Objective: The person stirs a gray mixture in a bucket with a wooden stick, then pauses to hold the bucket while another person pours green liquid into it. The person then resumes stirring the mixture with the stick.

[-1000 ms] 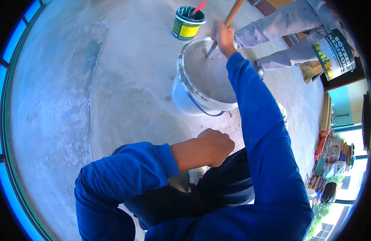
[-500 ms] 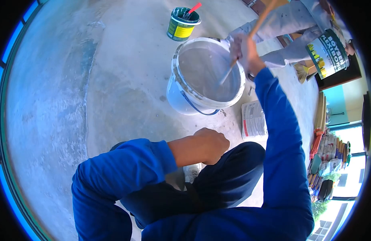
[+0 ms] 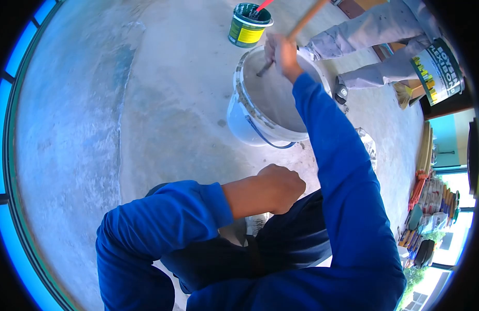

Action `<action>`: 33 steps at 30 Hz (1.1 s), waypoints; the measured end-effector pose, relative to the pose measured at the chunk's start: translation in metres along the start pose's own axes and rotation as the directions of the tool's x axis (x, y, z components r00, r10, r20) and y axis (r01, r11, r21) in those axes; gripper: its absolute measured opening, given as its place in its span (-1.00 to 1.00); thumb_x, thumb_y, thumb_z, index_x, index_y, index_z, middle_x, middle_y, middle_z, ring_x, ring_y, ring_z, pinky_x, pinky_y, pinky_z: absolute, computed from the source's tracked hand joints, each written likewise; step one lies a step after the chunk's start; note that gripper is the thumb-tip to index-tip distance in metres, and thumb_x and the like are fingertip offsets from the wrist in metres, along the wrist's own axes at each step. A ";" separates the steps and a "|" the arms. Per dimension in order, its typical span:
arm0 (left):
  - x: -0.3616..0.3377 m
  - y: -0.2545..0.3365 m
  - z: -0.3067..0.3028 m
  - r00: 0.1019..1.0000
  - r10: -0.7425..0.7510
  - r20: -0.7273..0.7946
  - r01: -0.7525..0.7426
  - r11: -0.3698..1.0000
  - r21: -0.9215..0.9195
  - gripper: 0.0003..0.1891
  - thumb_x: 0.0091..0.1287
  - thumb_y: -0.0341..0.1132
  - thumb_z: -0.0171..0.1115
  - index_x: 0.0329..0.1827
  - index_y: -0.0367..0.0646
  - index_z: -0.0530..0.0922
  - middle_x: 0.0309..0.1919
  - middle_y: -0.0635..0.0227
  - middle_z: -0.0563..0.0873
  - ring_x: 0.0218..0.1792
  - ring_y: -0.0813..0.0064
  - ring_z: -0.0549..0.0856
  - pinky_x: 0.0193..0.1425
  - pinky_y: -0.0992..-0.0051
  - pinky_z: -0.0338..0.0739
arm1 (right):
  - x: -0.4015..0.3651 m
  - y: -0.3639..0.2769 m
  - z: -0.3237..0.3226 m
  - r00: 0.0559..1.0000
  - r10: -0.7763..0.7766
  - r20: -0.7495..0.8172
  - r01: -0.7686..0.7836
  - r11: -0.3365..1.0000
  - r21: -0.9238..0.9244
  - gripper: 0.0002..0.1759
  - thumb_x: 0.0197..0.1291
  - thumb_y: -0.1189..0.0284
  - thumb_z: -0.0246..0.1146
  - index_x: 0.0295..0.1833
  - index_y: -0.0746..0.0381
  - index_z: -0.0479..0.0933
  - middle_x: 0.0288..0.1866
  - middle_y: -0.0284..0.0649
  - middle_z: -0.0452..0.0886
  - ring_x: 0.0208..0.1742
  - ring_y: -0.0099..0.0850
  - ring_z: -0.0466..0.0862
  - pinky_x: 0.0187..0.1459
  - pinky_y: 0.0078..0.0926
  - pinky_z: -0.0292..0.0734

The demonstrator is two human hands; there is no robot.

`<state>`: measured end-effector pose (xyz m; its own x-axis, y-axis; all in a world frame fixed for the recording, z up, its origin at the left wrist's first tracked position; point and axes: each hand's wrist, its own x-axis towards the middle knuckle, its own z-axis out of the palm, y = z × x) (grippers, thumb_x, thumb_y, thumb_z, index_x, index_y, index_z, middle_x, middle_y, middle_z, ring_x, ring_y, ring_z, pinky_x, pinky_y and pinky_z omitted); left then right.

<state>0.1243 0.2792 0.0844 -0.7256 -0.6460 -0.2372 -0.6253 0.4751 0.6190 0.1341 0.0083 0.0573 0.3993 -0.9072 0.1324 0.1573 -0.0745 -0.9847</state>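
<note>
My right hand [image 3: 284, 54] grips a wooden stick [image 3: 308, 19] over a large white bucket [image 3: 239, 124]. The stick slants down, its lower end dipping into the grey, creamy mixture [image 3: 273, 101]. Dried smears coat the bucket's rim, and a dark handle hangs down its near side. Closed in a fist, my left hand [image 3: 282, 189] is close above my bent knee, below the bucket. Its fingertips are turned away from view, and nothing shows in it.
Beyond the bucket stands a green pail [image 3: 250, 32] with a red-handled tool [image 3: 264, 5] in it. Another person's legs [image 3: 358, 36] are at right, near a pail labelled Boysen Plexibond [image 3: 439, 70]. A partly hidden bag [image 3: 368, 145] lies behind my right arm; stacked goods [image 3: 431, 202] stand farther right.
My right hand and the stick have swung left across the bucket, toward its far left side. The camera view has shifted slightly. My left hand stays closed near the knee.
</note>
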 end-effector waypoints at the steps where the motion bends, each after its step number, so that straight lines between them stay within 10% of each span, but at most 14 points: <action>1: 0.000 0.002 -0.003 1.000 -0.012 0.020 0.012 1.000 0.007 -0.73 0.23 -0.28 0.16 -0.10 -0.27 0.54 -0.18 0.06 0.65 -0.10 0.07 0.66 0.00 0.17 0.53 | -0.010 0.004 -0.009 0.996 0.084 0.032 -0.085 0.996 0.032 -0.60 0.24 0.33 0.08 -0.64 0.07 0.15 -0.77 -0.43 0.09 -0.76 -0.53 0.10 -0.65 -0.49 0.07; 10: 0.003 0.009 -0.003 0.994 -0.034 0.100 0.032 0.999 0.031 -0.69 0.28 -0.25 0.14 -0.01 -0.26 0.51 -0.07 0.07 0.63 0.00 0.09 0.63 0.09 0.17 0.50 | -0.071 -0.053 -0.104 0.886 0.458 0.077 -0.463 0.881 0.091 -0.64 0.24 0.35 0.03 -0.63 0.07 0.17 -0.77 -0.40 0.07 -0.77 -0.49 0.11 -0.66 -0.47 0.08; 16: 0.002 0.010 -0.004 0.998 -0.008 0.059 0.009 1.000 -0.002 -0.70 0.26 -0.26 0.16 -0.03 -0.27 0.52 -0.10 0.06 0.63 -0.02 0.08 0.64 0.05 0.16 0.51 | -0.002 -0.157 -0.054 0.937 0.219 0.273 -0.218 0.975 -0.037 -0.61 0.22 0.32 0.11 -0.64 0.12 0.21 -0.75 -0.39 0.17 -0.77 -0.50 0.19 -0.68 -0.53 0.09; 23: 0.001 0.007 -0.001 0.999 0.005 0.035 -0.005 1.000 0.003 -0.71 0.23 -0.28 0.18 -0.08 -0.29 0.52 -0.14 0.06 0.64 -0.06 0.09 0.65 0.02 0.17 0.51 | 0.028 -0.075 -0.006 0.960 -0.276 -0.054 0.271 0.960 -0.073 -0.67 0.21 0.35 0.13 -0.60 0.18 0.33 -0.73 -0.35 0.28 -0.74 -0.51 0.29 -0.68 -0.51 0.16; 33: 0.001 0.012 -0.002 0.997 -0.038 0.061 0.036 0.998 0.044 -0.70 0.25 -0.26 0.17 -0.03 -0.26 0.53 -0.10 0.08 0.63 -0.02 0.10 0.64 0.07 0.17 0.50 | -0.038 -0.013 -0.073 0.958 0.269 0.099 -0.263 0.963 -0.067 -0.64 0.15 0.39 0.19 -0.66 0.14 0.29 -0.77 -0.37 0.27 -0.79 -0.53 0.25 -0.71 -0.49 0.13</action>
<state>0.1171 0.2832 0.0933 -0.7173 -0.6260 -0.3061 -0.6629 0.4777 0.5765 0.0506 0.0137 0.0568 0.5141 -0.8484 -0.1264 -0.0139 0.1391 -0.9902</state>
